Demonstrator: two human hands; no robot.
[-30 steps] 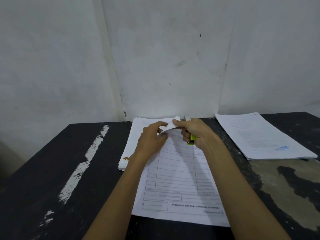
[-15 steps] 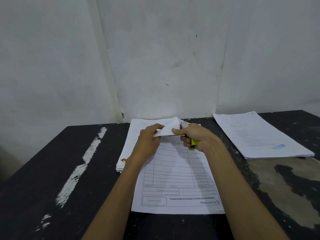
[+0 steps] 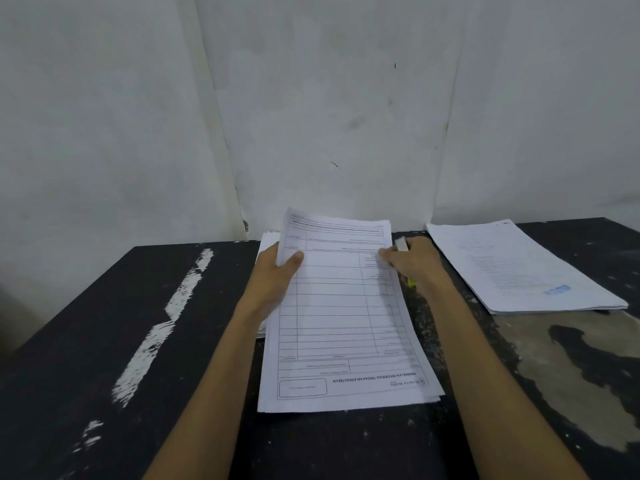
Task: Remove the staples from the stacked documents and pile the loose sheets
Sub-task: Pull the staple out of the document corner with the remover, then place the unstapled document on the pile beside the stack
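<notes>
A white printed form document (image 3: 341, 317) of several sheets lies in front of me on the dark table, its far end lifted off the surface. My left hand (image 3: 277, 275) grips its far left edge, thumb on top. My right hand (image 3: 412, 263) touches the right edge with its fingertips while holding a yellow-green and white staple remover (image 3: 402, 244), mostly hidden in the fist. Under the left hand, a stack of white documents (image 3: 265, 244) peeks out, mostly covered. A pile of loose sheets (image 3: 512, 268) lies at the right.
The black table (image 3: 104, 341) has worn white scuffs at the left and a pale worn patch (image 3: 568, 372) at the right. A white wall (image 3: 329, 116) rises directly behind the papers.
The folded-over far corner of the form has been flattened out. Both hands have shifted to the side edges and the form's far end has risen off the stack.
</notes>
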